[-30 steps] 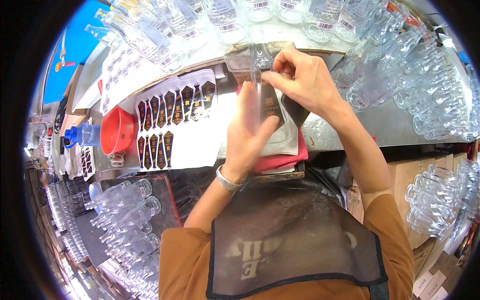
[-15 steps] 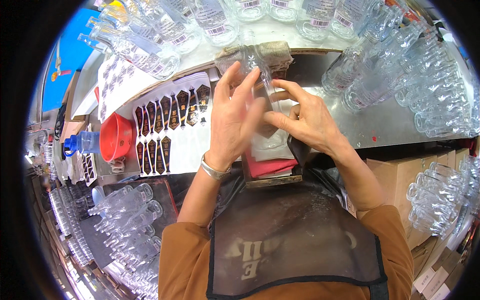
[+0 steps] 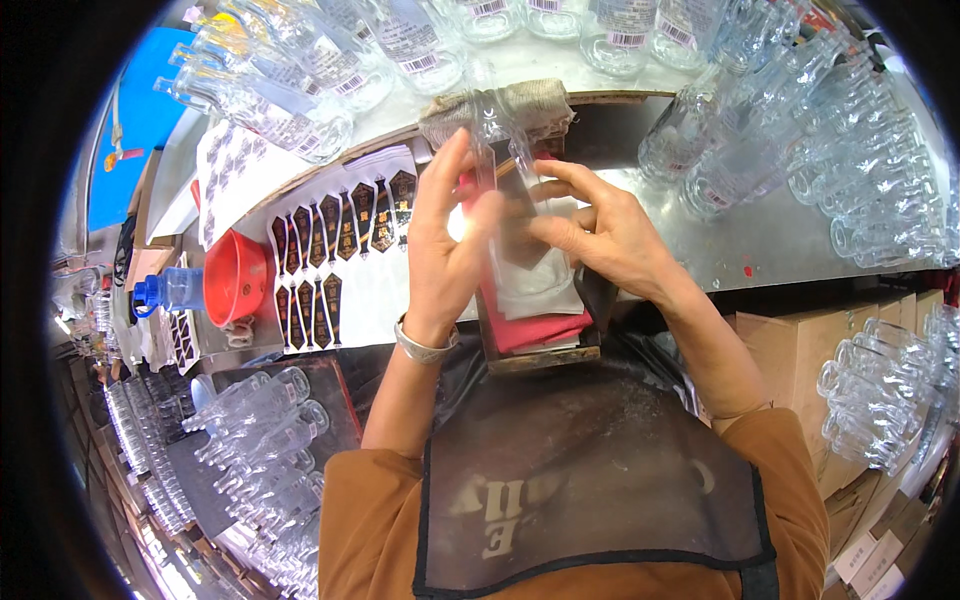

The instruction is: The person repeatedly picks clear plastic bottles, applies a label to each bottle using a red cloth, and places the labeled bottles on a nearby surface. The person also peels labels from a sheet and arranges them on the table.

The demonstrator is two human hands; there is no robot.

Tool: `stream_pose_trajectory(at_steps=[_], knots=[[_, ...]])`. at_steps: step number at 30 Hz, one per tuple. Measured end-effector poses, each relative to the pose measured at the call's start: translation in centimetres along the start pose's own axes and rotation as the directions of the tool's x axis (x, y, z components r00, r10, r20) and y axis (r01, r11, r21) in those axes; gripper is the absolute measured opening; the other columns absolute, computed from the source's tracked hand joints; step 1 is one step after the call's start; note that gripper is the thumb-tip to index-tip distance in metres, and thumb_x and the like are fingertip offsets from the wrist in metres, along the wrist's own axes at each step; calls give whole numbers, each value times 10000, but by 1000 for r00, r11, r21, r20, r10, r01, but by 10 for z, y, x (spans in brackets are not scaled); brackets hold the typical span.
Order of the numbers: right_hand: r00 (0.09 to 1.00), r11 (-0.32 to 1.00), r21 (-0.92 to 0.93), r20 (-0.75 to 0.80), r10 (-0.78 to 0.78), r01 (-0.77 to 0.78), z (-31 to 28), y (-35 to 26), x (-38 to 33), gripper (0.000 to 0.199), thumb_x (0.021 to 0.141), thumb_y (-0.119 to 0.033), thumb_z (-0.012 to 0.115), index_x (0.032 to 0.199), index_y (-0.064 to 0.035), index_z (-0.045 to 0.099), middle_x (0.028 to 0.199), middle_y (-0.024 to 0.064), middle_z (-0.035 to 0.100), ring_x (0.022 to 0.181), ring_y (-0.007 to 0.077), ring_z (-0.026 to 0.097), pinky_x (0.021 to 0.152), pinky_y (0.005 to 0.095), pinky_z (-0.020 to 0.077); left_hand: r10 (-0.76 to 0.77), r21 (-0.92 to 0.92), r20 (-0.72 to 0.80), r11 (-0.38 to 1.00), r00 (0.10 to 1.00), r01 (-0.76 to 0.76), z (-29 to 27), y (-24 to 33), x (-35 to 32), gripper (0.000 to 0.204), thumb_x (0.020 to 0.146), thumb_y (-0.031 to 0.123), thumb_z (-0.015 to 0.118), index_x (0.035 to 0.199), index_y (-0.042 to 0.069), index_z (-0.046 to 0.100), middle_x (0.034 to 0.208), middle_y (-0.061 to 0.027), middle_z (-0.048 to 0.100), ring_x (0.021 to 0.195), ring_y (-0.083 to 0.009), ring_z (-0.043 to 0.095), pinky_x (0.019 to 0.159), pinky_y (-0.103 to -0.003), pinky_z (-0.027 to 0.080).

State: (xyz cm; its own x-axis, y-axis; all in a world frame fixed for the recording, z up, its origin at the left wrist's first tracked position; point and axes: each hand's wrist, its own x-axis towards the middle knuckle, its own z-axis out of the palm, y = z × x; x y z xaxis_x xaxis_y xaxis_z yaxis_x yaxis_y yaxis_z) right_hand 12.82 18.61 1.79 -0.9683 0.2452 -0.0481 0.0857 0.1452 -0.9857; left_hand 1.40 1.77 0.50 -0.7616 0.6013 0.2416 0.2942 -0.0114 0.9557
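Observation:
A clear glass bottle (image 3: 535, 285) lies between my hands, its neck over a rolled cloth (image 3: 545, 105) and its base toward me. A dark label (image 3: 517, 185) shows at its middle, blurred. My left hand (image 3: 445, 230) is upright along the bottle's left side, fingers extended and thumb smeared by motion. From the right, my right hand (image 3: 610, 230) reaches to the bottle with bent fingers and thumb apart, fingertips at its side. Beneath the bottle is a wooden rest (image 3: 545, 362) with red cloth (image 3: 540, 332). Whether the fingertips press the glass is partly hidden by blur.
Left of the rest lies a white sheet of dark labels (image 3: 375, 300), beside a red bowl (image 3: 237, 280) and a blue-capped plastic bottle (image 3: 180, 288). Glass bottles (image 3: 415, 50) stand along the back; more (image 3: 720, 165) crowd the right. Cardboard boxes (image 3: 780, 350) sit lower right.
My left hand has shifted slightly left and down, its fingers now more upright beside the bottle. The right hand stays at the bottle's right side, and the view has shifted a little.

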Motion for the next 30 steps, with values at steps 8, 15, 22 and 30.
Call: stream_pose_trajectory(at_steps=[8,15,22,30], knots=[[997,987,147,56,62,-70,-1,22,-16,507,998,-277,624,1368,51,511,1196,133,633,667,86,573,616,242,493,-304,-277,127,903,944,328,-1,5,-36,582,1001,134,603,1505,-36,368,1455,-175,505,1343,-231,485,1111,-355,382],[999,998,39,3,52,-53,4,13,-10,528,946,-269,694,1337,52,539,1140,127,672,786,95,632,641,237,483,-274,-294,101,910,956,292,6,9,-34,609,964,38,633,1498,-52,352,1389,-180,551,1272,-217,545,1060,-336,442],[999,998,41,15,49,-49,4,16,-10,512,950,-266,694,1335,38,544,1104,100,670,738,65,586,620,220,456,-283,-322,80,900,956,293,9,9,-34,614,939,11,663,1480,-46,379,1361,-178,571,1242,-219,568,1040,-338,474],[998,992,112,20,59,-61,5,18,-11,506,946,-255,703,1337,26,544,1107,90,661,731,54,579,608,215,448,-281,-313,84,903,956,293,7,6,-35,609,932,-1,668,1475,-45,394,1378,-172,560,1259,-228,560,1048,-345,474]])
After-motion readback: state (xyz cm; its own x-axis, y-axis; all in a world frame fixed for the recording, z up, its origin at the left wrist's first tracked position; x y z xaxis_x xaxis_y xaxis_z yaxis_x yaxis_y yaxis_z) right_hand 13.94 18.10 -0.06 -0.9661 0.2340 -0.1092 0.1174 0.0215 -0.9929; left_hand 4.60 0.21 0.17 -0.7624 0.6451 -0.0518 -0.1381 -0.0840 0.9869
